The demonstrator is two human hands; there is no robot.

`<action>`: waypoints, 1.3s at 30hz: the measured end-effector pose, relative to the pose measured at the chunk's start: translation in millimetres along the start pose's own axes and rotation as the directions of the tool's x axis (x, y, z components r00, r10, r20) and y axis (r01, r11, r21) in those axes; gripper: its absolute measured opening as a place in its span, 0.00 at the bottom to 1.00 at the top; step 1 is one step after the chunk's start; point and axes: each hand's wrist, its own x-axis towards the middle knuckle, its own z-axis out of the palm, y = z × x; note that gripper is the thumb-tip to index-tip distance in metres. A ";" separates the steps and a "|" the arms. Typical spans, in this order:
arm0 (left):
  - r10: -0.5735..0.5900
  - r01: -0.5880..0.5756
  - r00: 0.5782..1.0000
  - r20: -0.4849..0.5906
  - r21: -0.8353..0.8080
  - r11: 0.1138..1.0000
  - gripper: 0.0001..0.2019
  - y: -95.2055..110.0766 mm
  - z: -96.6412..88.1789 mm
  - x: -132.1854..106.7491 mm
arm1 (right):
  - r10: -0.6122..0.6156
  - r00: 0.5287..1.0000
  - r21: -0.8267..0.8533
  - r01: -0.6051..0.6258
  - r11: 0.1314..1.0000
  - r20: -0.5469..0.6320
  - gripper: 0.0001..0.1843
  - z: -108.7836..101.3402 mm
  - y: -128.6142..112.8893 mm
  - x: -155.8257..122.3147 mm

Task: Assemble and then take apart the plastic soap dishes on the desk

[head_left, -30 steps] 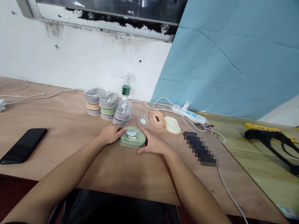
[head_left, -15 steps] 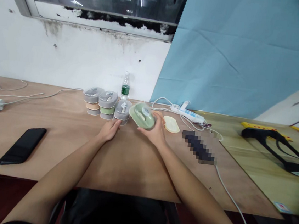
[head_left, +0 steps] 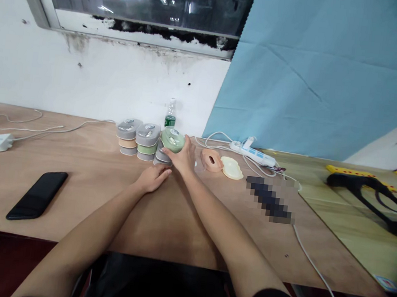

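My right hand (head_left: 181, 157) is closed around the right side of a green lidded box (head_left: 173, 138), an oval one with a label on top. The box is over a grey box (head_left: 162, 158) in the rightmost stack; whether it bears its weight there I cannot tell. In front of that stack my left hand (head_left: 153, 178) rests on the table, thumb apart from the fingers, with nothing in it. To the left stand a middle stack (head_left: 148, 136) of grey and green boxes and a left stack (head_left: 128, 129) of grey and orange ones.
A water bottle (head_left: 170, 117) stands behind the stacks. Right of my hands lie an orange slotted piece (head_left: 212, 160) and a cream scalloped piece (head_left: 232, 168). Beyond them are a power strip (head_left: 254, 154) and cables. A black phone (head_left: 37, 195) lies at the left.
My right hand has carried the green box left, over the grey box of the rightmost stack. My left hand has moved off that box's side and down to the table in front.
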 end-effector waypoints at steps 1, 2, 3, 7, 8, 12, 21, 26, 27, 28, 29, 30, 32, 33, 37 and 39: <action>0.006 -0.006 1.000 0.004 -0.002 1.000 0.23 -0.1 0.4 0.1 | -0.035 0.999 0.010 0.035 0.999 0.001 0.56 1.1 -2.8 -3.1; 0.009 -0.009 1.000 0.008 -0.001 1.000 0.23 -0.4 0.8 0.2 | -0.079 0.997 0.020 0.079 0.997 0.001 0.56 1.8 -5.3 -5.9; 0.010 -0.010 1.000 0.011 0.002 1.000 0.23 -0.6 1.2 0.4 | -0.123 0.992 0.032 0.123 0.992 0.002 0.55 2.2 -7.3 -8.2; 0.017 -0.017 1.000 0.021 0.028 0.999 0.20 -1.9 2.8 1.0 | -0.215 0.976 0.060 0.213 0.975 0.027 0.53 3.4 -10.7 -12.5; 0.020 -0.021 1.000 0.023 0.034 0.999 0.20 -2.2 3.1 1.0 | -0.219 0.975 0.060 0.216 0.975 0.039 0.53 3.6 -10.4 -12.9; 0.020 -0.022 0.999 0.027 0.057 0.998 0.19 -2.6 3.6 0.6 | -0.215 0.974 0.056 0.212 0.976 0.066 0.53 4.8 -6.2 -14.7; 0.015 -0.016 0.999 0.045 0.025 1.000 0.22 0.3 2.3 -0.7 | -0.237 0.971 0.080 0.239 0.968 -0.032 0.52 3.4 6.1 -15.4; -0.015 0.013 0.999 0.036 0.044 0.999 0.24 -0.4 4.4 -1.1 | -0.304 0.949 0.053 0.309 0.950 -0.085 0.44 -24.2 34.4 -24.9; -0.024 0.022 0.999 0.044 0.050 0.999 0.24 -1.0 5.1 -1.0 | -0.313 0.946 0.039 0.317 0.948 -0.082 0.43 -32.1 45.1 -27.1; -0.032 0.028 0.998 0.055 0.057 0.998 0.24 -1.6 5.9 -0.8 | -0.320 0.945 0.010 0.321 0.947 -0.071 0.41 -40.7 57.3 -28.8; -0.038 0.034 0.997 0.066 0.064 0.997 0.24 -2.3 6.6 -0.6 | -0.320 0.946 -0.032 0.319 0.947 -0.056 0.39 -50.1 70.5 -29.5; -0.042 0.037 0.996 0.074 0.070 0.997 0.24 -2.9 7.2 -0.4 | -0.314 0.948 -0.086 0.309 0.947 -0.048 0.37 -60.2 84.4 -29.4; -0.042 0.036 0.996 0.078 0.076 0.996 0.24 -3.9 7.9 -0.3 | -0.280 0.960 -0.225 0.266 0.937 -0.030 0.32 -81.8 112.2 -26.7; -0.039 0.033 0.996 0.077 0.076 0.997 0.23 -4.3 8.0 -0.3 | -0.240 0.970 -0.302 0.223 0.927 -0.022 0.30 -92.7 125.3 -24.6; -0.033 0.026 0.997 0.076 0.082 0.996 0.23 -4.8 7.4 -0.7 | 0.012 1.000 -0.532 0.003 0.847 0.024 0.33 -126.7 163.4 -17.2; -0.028 0.021 0.996 0.079 0.088 0.996 0.23 -4.7 6.9 -0.9 | 0.097 0.993 -0.580 -0.043 0.813 0.062 0.32 -134.0 171.9 -15.5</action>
